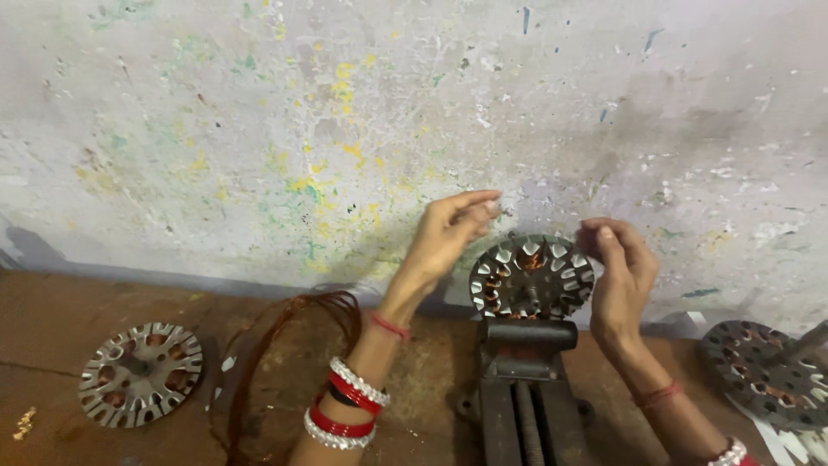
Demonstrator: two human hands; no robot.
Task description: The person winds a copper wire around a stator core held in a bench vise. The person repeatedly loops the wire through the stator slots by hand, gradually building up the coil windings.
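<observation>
I am watching a slotted metal stator disc (531, 276) standing upright, clamped in the bench vise (526, 362) near the floor's back edge, against the paint-flecked wall (259, 129). My left hand (448, 233) is pinching closed above the disc's upper left; I cannot tell what it holds, perhaps fine wire. My right hand (623, 267) is curling around the disc's right rim. Risk: copper wire coil (285, 345) snagging on a slot edge, kinking or scraping.
</observation>
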